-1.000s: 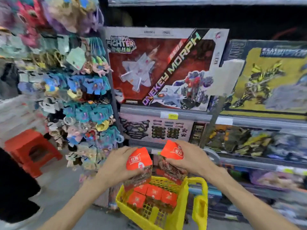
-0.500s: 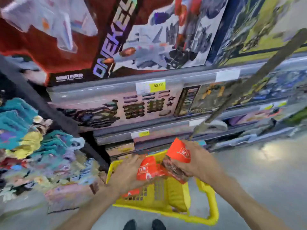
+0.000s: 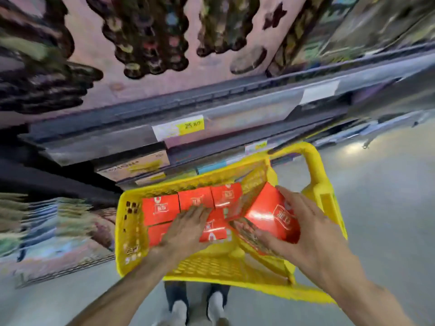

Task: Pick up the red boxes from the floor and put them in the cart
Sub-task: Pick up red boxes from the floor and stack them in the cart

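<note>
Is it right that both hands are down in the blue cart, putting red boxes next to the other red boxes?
Nearly right, but the cart is yellow, not blue, as the head view shows. The left hand and the right hand are both down in it, putting red boxes next to the other red boxes.

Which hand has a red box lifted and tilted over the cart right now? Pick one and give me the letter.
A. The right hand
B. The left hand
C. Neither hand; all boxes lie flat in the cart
A. The right hand grips a tilted red box above the right side of the yellow cart, while the left hand lies flat on the boxes already lying in it.
</note>
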Demonstrator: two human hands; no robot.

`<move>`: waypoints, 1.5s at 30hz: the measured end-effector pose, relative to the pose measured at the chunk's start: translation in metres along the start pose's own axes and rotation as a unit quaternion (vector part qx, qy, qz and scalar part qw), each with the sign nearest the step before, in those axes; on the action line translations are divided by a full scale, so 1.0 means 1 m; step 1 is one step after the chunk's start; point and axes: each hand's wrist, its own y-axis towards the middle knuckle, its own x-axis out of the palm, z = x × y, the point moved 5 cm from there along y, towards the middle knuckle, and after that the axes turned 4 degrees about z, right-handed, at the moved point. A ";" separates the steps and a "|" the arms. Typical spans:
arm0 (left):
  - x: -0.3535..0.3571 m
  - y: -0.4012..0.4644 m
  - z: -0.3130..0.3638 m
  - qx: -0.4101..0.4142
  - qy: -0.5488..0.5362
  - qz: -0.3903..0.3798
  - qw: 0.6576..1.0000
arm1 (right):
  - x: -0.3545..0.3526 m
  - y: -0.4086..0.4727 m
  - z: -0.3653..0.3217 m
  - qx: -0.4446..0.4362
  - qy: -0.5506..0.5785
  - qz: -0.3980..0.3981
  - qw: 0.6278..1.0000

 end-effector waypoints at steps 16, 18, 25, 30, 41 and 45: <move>0.057 -0.004 -0.021 -0.018 0.025 -0.010 0.999 | 0.139 0.043 0.015 -0.248 -0.219 -0.116 0.937; 0.057 -0.005 -0.022 -0.017 0.019 -0.001 1.000 | 0.156 0.050 0.020 -0.273 -0.234 -0.135 0.923; 0.061 -0.009 -0.023 -0.024 0.020 0.006 0.999 | 0.208 0.063 0.036 -0.281 -0.245 -0.221 0.901; 0.063 -0.011 -0.024 -0.031 0.018 0.029 0.999 | 0.233 0.075 0.033 -0.255 -0.217 -0.213 0.918; 0.069 -0.015 -0.021 -0.055 0.030 0.037 0.997 | 0.269 0.074 0.052 -0.224 -0.169 -0.249 0.927; 0.070 -0.015 -0.022 -0.059 0.042 0.032 0.997 | 0.280 0.071 0.056 -0.216 -0.201 -0.194 0.935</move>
